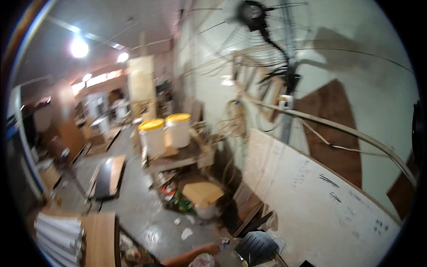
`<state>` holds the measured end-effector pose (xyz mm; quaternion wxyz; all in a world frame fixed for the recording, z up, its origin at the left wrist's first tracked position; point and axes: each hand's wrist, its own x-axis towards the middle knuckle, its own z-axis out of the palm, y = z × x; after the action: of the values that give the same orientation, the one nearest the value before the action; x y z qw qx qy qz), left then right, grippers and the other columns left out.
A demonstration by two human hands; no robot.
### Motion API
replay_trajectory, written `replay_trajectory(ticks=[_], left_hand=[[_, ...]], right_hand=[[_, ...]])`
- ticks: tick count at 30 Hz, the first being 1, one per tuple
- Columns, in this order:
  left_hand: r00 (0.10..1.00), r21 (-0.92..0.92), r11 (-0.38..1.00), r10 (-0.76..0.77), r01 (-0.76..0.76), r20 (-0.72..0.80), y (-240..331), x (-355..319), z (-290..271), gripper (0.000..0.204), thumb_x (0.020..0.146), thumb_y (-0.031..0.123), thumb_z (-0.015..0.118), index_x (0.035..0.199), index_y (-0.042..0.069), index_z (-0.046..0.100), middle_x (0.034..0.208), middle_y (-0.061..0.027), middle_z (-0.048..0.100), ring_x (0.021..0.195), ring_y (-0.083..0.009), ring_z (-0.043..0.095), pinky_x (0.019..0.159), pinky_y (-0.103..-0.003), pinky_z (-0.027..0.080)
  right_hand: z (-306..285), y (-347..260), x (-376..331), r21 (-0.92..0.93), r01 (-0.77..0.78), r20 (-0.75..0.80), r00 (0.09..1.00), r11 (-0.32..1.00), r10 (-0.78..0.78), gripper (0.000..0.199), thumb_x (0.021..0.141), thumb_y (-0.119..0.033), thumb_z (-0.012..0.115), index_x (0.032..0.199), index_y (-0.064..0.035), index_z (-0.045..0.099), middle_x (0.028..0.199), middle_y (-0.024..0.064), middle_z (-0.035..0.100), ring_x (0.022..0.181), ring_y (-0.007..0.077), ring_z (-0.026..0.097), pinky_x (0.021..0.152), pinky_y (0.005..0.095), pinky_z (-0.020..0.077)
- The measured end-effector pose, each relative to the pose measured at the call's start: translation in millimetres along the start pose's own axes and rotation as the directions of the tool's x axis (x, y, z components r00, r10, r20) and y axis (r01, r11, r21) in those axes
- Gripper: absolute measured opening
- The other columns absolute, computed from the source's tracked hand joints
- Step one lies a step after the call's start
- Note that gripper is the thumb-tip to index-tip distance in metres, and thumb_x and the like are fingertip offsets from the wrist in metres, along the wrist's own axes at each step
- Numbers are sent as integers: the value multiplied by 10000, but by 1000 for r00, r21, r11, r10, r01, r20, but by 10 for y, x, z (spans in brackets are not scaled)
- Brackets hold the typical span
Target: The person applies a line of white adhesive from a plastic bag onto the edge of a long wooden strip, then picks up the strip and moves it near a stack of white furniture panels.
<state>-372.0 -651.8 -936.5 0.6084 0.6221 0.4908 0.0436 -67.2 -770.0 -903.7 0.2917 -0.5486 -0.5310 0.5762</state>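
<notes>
My left hand reaches in from the lower edge, with the forearm slanting to the right. Its fingers are closed around a small blue and dark item, too blurred to name. Just below the wrist lies a crumpled, see-through plastic bag or wrap. To the right of the hand, apart from it, is a dark slotted panel, tilted. My right hand does not show.
Two white buckets with yellow lids stand on a wooden stand. A large white board with scribbles leans on the wall. Wood boards and white strips lie at lower left. A wall fan hangs above.
</notes>
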Motion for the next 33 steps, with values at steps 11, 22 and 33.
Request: replay_trajectory(ticks=[11, 22, 33], left_hand=[[844, 139, 989, 110, -42, -526, -379, 170, 1267, 146, 760, 113, 563, 778, -9, 642, 731, -165, 648, 682, -270, 639, 592, -427, 491], [660, -219, 974, -206, 63, -723, -39, -638, 1711, 216, 748, 137, 547, 662, -38, 640, 638, -176, 635, 532, -277, 628, 493, -383, 513], [601, -419, 908, -345, 18, -721, -281, -730, 1637, 226, 723, 163, 577, 645, -44, 621, 612, -183, 621, 541, -276, 630, 484, -378, 501]], right_hand=[[826, -50, 243, -343, 192, 687, 718, 920, 107, 214, 876, -279, 559, 799, -88, 619, 540, 70, 451, 452, 191, 353, 474, 386, 370], [2101, -218, 127, -361, 381, 926, 254, 851, 279, 220, 867, -277, 563, 772, -85, 612, 537, 68, 458, 460, 186, 373, 479, 377, 369], [2004, -160, 488, -450, 381, 888, 288, 808, 359, 227, 857, -274, 567, 744, -81, 605, 535, 66, 465, 467, 181, 392, 484, 367, 369]])
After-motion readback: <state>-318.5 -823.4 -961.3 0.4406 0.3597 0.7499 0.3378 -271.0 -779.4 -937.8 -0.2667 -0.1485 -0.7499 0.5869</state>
